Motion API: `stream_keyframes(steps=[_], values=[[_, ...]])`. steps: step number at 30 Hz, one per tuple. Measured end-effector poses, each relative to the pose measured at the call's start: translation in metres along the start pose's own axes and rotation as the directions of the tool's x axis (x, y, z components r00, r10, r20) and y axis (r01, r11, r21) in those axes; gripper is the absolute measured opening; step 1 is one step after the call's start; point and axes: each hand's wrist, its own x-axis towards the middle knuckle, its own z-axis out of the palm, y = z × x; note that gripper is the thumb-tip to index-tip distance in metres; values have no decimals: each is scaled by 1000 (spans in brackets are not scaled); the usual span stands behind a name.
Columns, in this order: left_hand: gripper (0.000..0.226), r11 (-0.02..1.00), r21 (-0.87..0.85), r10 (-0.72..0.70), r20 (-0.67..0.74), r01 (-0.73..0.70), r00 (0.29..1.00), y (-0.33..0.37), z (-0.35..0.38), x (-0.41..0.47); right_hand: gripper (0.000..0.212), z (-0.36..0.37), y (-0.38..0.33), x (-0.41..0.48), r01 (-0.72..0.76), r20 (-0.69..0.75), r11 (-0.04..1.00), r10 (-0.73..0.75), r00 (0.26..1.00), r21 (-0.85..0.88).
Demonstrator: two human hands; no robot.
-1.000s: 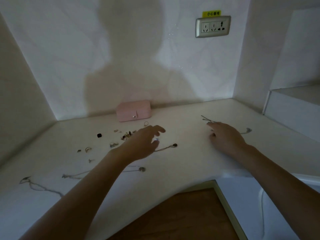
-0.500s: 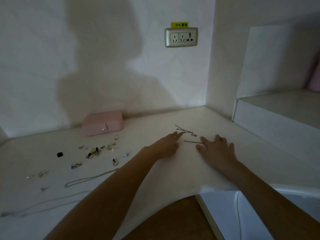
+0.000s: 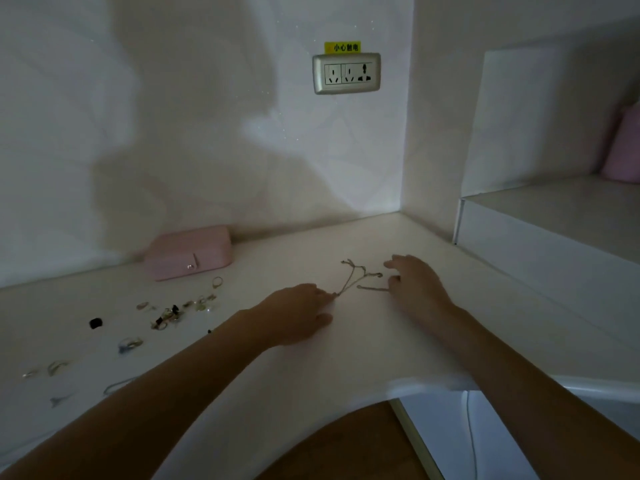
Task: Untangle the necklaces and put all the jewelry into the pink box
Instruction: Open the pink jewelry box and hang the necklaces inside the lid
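A thin tangled necklace (image 3: 353,277) lies on the white desk (image 3: 346,348) between my hands. My left hand (image 3: 298,315) lies flat, its fingertips touching the chain's near-left end. My right hand (image 3: 415,287) rests on the desk at the chain's right end, thumb and fingers touching the strand there. The closed pink box (image 3: 188,252) sits against the back wall at the left. Several rings and small pieces (image 3: 173,311) are scattered in front of the box, and another chain (image 3: 117,386) shows beside my left forearm.
A wall socket (image 3: 346,72) hangs above the desk. A raised white shelf (image 3: 554,223) borders the desk on the right, with a pink object (image 3: 623,147) on it. The desk's curved front edge drops to a wooden floor (image 3: 346,445).
My view has swung to the right. My left hand crossed from the small jewelry over to the tangled necklace and now touches its end; the chain's strands are spread wider between my hands.
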Motion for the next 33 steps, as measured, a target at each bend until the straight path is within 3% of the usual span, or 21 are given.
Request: stream_keyframes(steps=[3, 6, 11, 17, 23, 27, 30, 33], values=[[51, 1000, -25, -1, -2, 1, 1000, -6, 4, -20, 33, -4, -10, 18, -38, -5, 995, 38, 999, 96], [49, 999, -54, -7, -20, 6, 1000, -6, 5, -33, 25, -2, -25, 39, -48, 118, 996, 40, 992, 71], [34, 999, -36, 19, -86, -22, 996, -6, -2, -51, 49, 13, -36, 68, -115, 247, 993, 106, 963, 22], [34, 997, -68, -51, -70, 46, 996, -14, -16, -50, 44, 16, -37, 85, -153, 221, 987, 159, 962, -44], [22, 920, -358, -234, -181, 157, 955, -13, -22, 22, 33, 24, -25, 97, -50, 247, 998, 57, 967, -33], [49, 864, -444, -334, -152, 238, 930, -5, -7, 73, 22, 27, -23, 95, 74, 293, 995, -52, 955, -66], [65, 843, -468, -359, -121, 265, 926, -6, 1, 99, 16, 24, -23, 94, 101, 267, 990, -123, 956, 96], [42, 802, -561, -331, -131, 205, 935, -14, 4, 112, 10, 19, -28, 93, 44, 241, 907, -157, 958, 418]])
